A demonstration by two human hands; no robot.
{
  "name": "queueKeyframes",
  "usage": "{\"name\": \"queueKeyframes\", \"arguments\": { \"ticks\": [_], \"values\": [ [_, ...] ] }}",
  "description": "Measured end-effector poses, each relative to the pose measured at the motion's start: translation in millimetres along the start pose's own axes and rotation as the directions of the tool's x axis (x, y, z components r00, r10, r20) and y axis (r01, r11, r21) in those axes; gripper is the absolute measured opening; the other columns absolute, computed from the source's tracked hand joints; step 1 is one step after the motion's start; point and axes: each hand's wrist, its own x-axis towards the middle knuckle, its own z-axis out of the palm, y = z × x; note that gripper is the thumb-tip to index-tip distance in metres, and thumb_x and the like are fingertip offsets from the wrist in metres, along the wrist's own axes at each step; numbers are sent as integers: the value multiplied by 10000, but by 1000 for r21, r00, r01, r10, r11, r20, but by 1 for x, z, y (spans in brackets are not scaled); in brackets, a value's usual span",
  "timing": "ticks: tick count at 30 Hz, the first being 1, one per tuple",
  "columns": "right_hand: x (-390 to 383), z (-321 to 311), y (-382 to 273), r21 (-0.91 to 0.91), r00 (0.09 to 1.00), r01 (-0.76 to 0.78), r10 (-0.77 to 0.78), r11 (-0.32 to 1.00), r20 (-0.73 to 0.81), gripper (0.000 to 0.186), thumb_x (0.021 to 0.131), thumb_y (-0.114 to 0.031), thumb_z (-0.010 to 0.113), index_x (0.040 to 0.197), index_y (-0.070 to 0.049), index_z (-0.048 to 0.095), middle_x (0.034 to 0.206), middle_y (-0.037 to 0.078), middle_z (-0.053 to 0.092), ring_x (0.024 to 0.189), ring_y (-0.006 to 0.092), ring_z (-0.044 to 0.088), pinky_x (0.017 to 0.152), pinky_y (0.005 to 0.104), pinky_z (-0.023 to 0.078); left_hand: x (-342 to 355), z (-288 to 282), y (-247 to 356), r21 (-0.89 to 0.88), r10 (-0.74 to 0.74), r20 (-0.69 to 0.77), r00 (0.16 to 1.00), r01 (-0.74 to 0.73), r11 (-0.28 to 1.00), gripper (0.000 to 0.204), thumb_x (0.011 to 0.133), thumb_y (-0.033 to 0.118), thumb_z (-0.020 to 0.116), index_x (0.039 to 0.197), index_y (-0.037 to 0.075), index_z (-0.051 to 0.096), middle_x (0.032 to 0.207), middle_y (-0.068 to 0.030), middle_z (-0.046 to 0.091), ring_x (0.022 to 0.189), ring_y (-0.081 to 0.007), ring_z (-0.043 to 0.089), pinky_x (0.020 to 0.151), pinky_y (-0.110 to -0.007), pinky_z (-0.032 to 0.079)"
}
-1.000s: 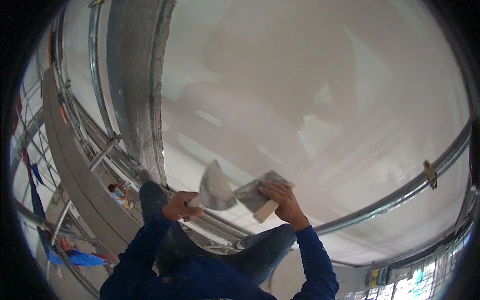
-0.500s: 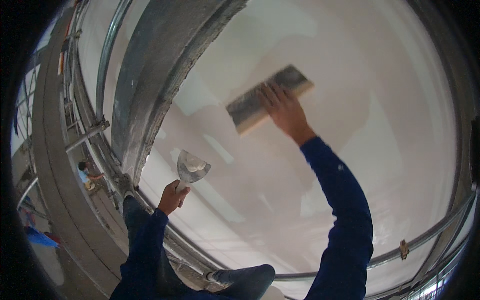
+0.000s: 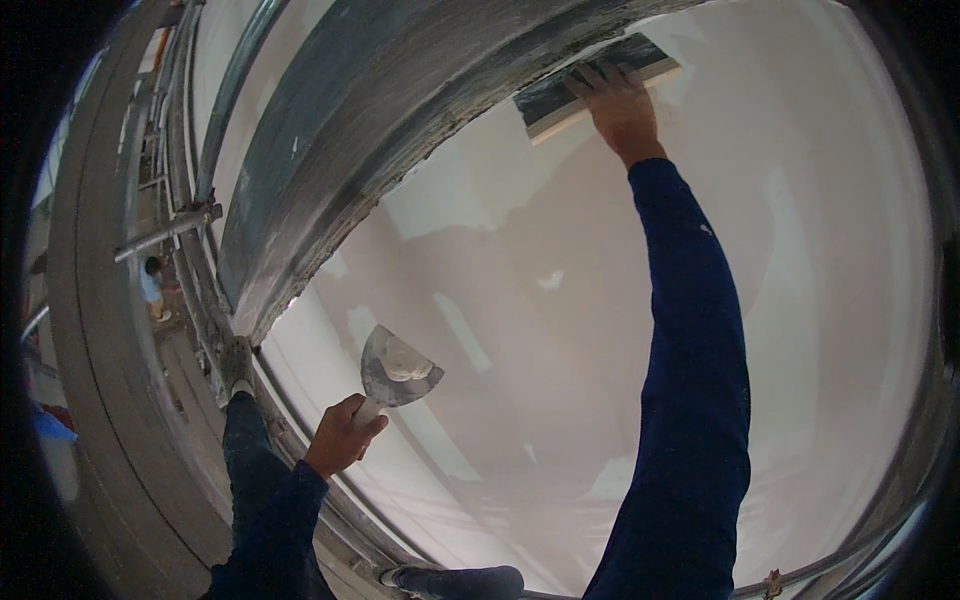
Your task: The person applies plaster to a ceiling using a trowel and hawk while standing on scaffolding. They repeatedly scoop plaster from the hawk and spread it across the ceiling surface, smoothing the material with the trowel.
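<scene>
My left hand (image 3: 343, 436) is closed around the pale handle of a putty knife (image 3: 378, 378), which it holds blade up in front of the wall. A lump of whitish putty (image 3: 406, 361) lies on that blade. Far up the wall, my right hand (image 3: 622, 112) grips a wide smoothing blade (image 3: 546, 103) with a wooden strip along its near edge. The fingers are spread over its dark face, and the blade's far side sits close to the rough edge of the grey beam. Whitish patches and damp-looking pinkish areas mark the pale wall (image 3: 560, 380).
A grey concrete beam (image 3: 330, 120) curves across the upper left. Metal scaffold pipes (image 3: 225, 110) stand at the left, and another rail (image 3: 820, 565) runs low at the right. Far below at left, a person in a light blue top (image 3: 152, 283) is on the ground.
My right hand and the smoothing blade have moved up the wall to the beam's edge. My left hand and the putty knife sit slightly lower, and the view has shifted.
</scene>
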Motion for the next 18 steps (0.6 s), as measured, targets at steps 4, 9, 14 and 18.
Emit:
{"name": "queueKeyframes", "arguments": {
  "ticks": [4, 9, 14, 18],
  "values": [
    [3, 0, 3, 21, 986, -15, 11, 1000, 165, 386, 907, -155, 521, 1251, -300, 616, 1306, -53, 594, 1244, 199, 522, 1069, 429, 370, 2, -1, -3, -44, 28, -35, 999, -30, 999, 247, 909, 249, 644, 857, 31, 539, 539, -3, 491, 400, -92, 473, 383, -274, 388],
    [-38, -25, 15, 37, 979, 23, -30, 999, 201, 414, 890, -144, 546, 1271, -295, 603, 1344, -50, 562, 1262, 203, 501, 1073, 432, 368, 4, 1, -12, -66, 13, -70, 997, -18, 998, 217, 905, 213, 649, 829, 50, 528, 548, 17, 464, 401, -78, 442, 375, -263, 371],
    [-121, -67, 25, 95, 946, 19, -48, 995, 321, 544, 848, -84, 594, 1347, -290, 531, 1400, -56, 510, 1314, 208, 441, 1096, 431, 351, 5, 5, -25, -72, 42, -93, 995, -49, 996, 184, 902, 199, 628, 829, 61, 532, 515, 26, 430, 378, -83, 410, 365, -270, 344],
    [-211, -106, 29, 118, 919, -22, -27, 993, 394, 609, 836, -50, 604, 1381, -294, 490, 1431, -56, 479, 1338, 213, 411, 1125, 427, 328, 10, 12, -40, 129, 180, -134, 975, -163, 978, 222, 900, 228, 634, 804, 72, 509, 510, 30, 421, 370, -81, 384, 365, -268, 326]
  ]
}}
